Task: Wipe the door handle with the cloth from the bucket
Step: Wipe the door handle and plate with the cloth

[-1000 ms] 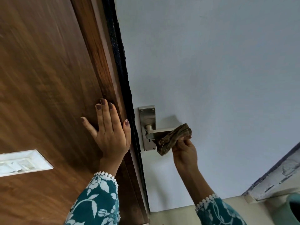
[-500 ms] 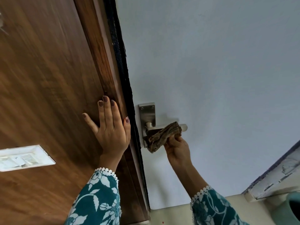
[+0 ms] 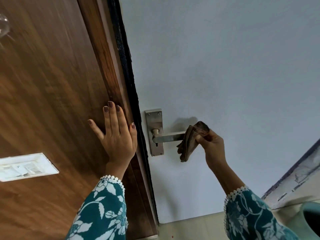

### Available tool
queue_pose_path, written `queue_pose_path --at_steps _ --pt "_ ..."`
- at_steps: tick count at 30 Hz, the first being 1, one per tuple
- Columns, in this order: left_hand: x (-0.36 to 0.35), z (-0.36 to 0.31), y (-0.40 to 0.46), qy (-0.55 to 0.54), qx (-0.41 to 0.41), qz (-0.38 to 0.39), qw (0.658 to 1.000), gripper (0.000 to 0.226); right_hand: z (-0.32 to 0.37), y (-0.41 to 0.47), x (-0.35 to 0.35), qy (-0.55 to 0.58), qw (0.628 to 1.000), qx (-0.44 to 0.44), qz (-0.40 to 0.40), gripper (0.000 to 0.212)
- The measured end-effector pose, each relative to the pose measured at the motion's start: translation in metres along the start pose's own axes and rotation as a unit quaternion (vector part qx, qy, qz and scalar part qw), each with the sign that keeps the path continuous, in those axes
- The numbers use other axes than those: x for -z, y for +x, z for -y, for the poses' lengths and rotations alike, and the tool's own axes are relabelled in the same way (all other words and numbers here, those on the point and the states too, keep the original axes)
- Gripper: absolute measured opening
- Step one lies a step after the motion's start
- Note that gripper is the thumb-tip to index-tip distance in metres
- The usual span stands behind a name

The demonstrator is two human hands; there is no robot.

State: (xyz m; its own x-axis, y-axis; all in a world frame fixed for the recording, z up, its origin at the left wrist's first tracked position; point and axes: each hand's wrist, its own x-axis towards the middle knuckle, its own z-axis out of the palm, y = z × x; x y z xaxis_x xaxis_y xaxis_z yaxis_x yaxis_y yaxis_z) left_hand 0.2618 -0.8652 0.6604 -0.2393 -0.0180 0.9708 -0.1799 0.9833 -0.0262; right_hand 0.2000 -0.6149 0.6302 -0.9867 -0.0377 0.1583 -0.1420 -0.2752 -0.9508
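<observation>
- Sleeves first, since they're closest to the camera: teal floral cuffs on both arms, and a greenish bucket (image 3: 310,220) rim peeks in at the bottom right corner, well apart from the action.
- Left hand (image 3: 117,135) lies flat on the brown wooden frame (image 3: 107,70) just beside the door edge, fingers extended and mostly together, thumb spread out to the side. It holds nothing; my guess is it's just bracing.
- Right hand (image 3: 211,142) is closed around the cloth (image 3: 189,141), fingers curled and pinching the bunched upper part. The cloth sits at the outer end of the door handle (image 3: 168,137), touching or wrapped over the tip, with a loose folded tail hanging below.
- Handling-wise, I reckon the cloth is light, soft and floppy, maybe damp coming from a bucket, so it'll bunch and slip unless I keep it gripped in a wad and fold it around the lever.
- Lever looks like smooth brushed metal, rigid and probably a bit slick. I'd expect it to swing down if I press hard, so light pressure along its length.
- Further back, the backplate (image 3: 154,132) with its keyhole sits on the pale door, bare.
- A white switch plate (image 3: 26,168) is off on the left.
</observation>
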Motion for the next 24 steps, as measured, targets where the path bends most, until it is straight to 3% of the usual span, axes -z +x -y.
queue_pose_path --at_steps 5,8,10,12,13,15,16,19,22,24 --pt "0.019 -0.021 0.004 -0.072 0.09 0.049 0.992 0.054 0.03 -0.008 0.01 -0.042 0.998 0.051 0.023 0.024" --pt "0.051 -0.056 -0.007 -0.287 0.052 0.103 0.951 0.052 0.033 -0.028 0.02 0.089 0.99 -0.024 0.111 0.021" --pt "0.068 -0.083 -0.017 -0.421 0.054 0.185 0.886 0.046 0.026 -0.039 0.021 0.192 0.958 -0.134 0.164 0.021" --pt "0.078 -0.104 -0.019 -0.497 0.176 0.311 0.791 0.047 0.018 -0.048 0.017 0.233 0.931 -0.213 0.183 0.039" --pt "0.08 -0.112 -0.018 -0.518 0.251 0.386 0.721 0.049 0.014 -0.052 0.015 0.247 0.921 -0.238 0.186 0.047" --pt "0.075 -0.122 -0.02 -0.547 0.357 0.491 0.577 0.04 0.014 -0.059 0.015 0.22 0.922 -0.273 0.163 0.032" --pt "0.072 -0.122 -0.023 -0.545 0.384 0.505 0.548 0.032 0.013 -0.061 0.015 0.18 0.931 -0.286 0.136 0.016" --pt "0.062 -0.125 -0.029 -0.5 0.408 0.513 0.567 0.024 0.0 -0.058 0.029 0.105 0.947 -0.301 0.025 0.031" --pt "0.054 -0.136 -0.038 -0.435 0.377 0.516 0.635 0.026 -0.009 -0.06 0.048 0.117 0.939 -0.315 -0.072 0.039" --pt "0.049 -0.15 -0.042 -0.401 0.332 0.51 0.685 0.021 -0.009 -0.063 0.066 0.127 0.932 -0.331 -0.073 0.054"
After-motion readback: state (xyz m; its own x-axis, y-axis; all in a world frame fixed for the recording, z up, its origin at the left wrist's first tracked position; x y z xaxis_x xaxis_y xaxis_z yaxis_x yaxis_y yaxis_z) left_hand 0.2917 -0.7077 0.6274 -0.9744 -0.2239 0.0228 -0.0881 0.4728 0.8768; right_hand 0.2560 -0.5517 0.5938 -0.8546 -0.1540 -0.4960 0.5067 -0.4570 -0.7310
